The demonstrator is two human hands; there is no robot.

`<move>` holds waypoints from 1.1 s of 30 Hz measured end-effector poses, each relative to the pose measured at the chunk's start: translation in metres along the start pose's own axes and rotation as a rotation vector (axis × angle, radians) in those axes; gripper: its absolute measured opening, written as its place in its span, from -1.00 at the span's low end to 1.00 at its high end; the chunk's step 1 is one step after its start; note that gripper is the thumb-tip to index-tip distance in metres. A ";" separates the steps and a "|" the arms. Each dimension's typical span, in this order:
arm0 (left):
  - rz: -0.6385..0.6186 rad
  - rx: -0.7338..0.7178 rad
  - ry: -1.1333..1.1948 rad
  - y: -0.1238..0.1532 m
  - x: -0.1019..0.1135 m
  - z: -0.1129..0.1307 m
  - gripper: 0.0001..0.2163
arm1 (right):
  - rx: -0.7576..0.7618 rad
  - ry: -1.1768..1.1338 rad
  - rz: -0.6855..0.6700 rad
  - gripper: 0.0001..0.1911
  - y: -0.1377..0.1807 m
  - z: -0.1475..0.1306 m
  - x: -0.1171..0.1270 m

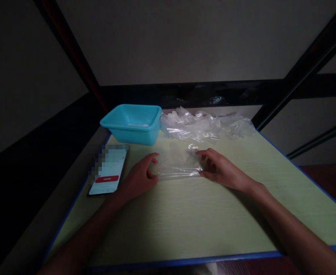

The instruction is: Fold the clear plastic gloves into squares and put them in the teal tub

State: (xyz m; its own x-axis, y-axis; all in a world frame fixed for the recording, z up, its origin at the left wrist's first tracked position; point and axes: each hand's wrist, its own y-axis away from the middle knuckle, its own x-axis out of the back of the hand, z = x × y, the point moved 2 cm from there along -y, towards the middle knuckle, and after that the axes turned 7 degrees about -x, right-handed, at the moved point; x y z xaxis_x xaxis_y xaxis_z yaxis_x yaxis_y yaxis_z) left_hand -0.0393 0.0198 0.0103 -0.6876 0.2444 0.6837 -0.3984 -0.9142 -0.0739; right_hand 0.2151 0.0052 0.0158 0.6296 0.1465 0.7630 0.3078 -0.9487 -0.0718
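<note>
A clear plastic bag [178, 164] lies flat on the pale green table [202, 221], between my two hands. My left hand [137, 179] rests at the bag's left edge with curled fingers, thumb and forefinger touching the edge. My right hand [222, 170] pinches the bag's right edge between thumb and fingers. Both forearms reach in from the near side of the table.
A turquoise plastic tub [133, 124] stands at the back left. A heap of clear plastic bags [205, 126] lies at the back middle. A phone [109, 172] with a lit screen lies left of my left hand. Dark metal bars run behind the table.
</note>
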 end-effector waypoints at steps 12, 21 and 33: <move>0.019 -0.062 -0.004 0.000 -0.003 -0.003 -0.53 | 0.158 0.092 -0.114 -0.89 0.002 -0.008 0.006; 0.026 -0.071 -0.024 0.000 -0.002 -0.001 -0.63 | 0.299 0.437 -0.216 -0.83 0.011 -0.016 0.009; 0.029 -0.065 0.007 0.000 -0.002 0.000 -0.65 | 0.358 0.846 -0.079 -0.78 0.015 -0.031 -0.005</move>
State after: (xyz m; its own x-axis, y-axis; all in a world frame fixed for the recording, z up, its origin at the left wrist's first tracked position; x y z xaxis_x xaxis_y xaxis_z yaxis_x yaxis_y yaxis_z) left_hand -0.0375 0.0194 0.0088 -0.7031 0.2207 0.6759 -0.4169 -0.8980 -0.1405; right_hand 0.1949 -0.0184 0.0310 -0.0903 -0.1798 0.9795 0.6193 -0.7804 -0.0862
